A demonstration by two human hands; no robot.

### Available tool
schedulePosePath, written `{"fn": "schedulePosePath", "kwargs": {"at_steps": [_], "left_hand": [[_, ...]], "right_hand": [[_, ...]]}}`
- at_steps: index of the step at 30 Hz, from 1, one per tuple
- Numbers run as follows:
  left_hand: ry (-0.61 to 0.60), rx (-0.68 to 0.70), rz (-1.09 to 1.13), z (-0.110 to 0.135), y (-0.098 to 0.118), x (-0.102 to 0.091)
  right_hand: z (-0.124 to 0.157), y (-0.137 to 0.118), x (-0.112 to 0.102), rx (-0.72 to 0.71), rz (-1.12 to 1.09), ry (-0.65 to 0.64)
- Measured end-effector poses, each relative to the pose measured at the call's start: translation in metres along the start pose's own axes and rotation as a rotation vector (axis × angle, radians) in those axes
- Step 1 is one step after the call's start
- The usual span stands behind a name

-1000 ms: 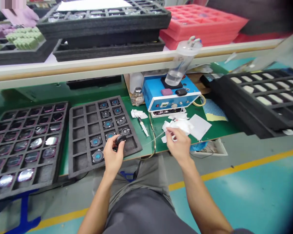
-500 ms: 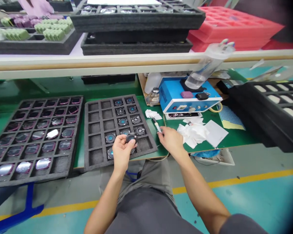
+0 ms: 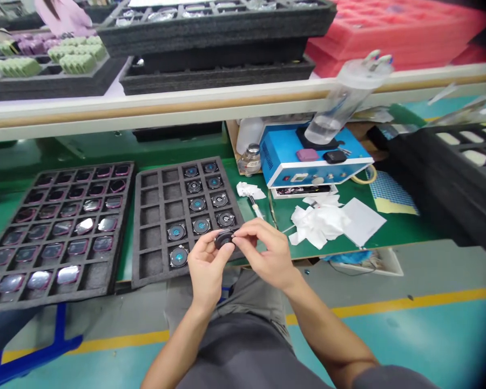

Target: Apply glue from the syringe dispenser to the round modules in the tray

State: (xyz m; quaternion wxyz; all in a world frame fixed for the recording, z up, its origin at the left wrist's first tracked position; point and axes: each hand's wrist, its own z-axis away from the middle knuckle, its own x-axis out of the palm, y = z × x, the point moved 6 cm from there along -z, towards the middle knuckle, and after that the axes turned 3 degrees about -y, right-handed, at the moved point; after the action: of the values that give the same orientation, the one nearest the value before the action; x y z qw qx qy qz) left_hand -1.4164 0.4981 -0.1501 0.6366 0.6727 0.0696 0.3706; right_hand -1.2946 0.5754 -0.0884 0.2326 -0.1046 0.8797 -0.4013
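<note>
Pinching a round black part (image 3: 225,238), both hands closed, left hand (image 3: 206,266) cupping, right hand (image 3: 267,254) apparently fingertip-gripping.

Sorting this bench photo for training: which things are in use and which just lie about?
In use: left hand, right hand, round black part, foam tray.
Lying about: blue box, white wipes, small bottle, red trays.

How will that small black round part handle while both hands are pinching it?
The black round part looks small and rigid, probably light: the left hand and right hand hold it by fingertips alone. Its round shape and glossy face suggest it could slip or roll if dropped.
</note>
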Motion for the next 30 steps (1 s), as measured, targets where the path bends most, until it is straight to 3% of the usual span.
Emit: {"fn": "schedulePosePath", "kwargs": {"at_steps": [7, 18, 21, 30], "left_hand": [[-0.003, 0.082, -0.151, 0.008, -0.002, 0.033], [-0.129, -0.047, -0.153, 0.012, -0.026, 0.080], [-0.163, -0.064, -0.165, 0.009, -0.029, 0.074], [-0.384, -0.018, -0.653, 0.008, -0.027, 0.010]], "right_hand": [[0.016, 0.011, -0.033, 0.023, 0.002, 0.104], [0.046, 0.039, -0.071, 0.173, 0.017, 0.261], [0.051, 0.052, -0.068, 0.292, -0.007, 0.219], [0.055, 0.068, -0.006, 0.628, -0.135, -0.338]]}}
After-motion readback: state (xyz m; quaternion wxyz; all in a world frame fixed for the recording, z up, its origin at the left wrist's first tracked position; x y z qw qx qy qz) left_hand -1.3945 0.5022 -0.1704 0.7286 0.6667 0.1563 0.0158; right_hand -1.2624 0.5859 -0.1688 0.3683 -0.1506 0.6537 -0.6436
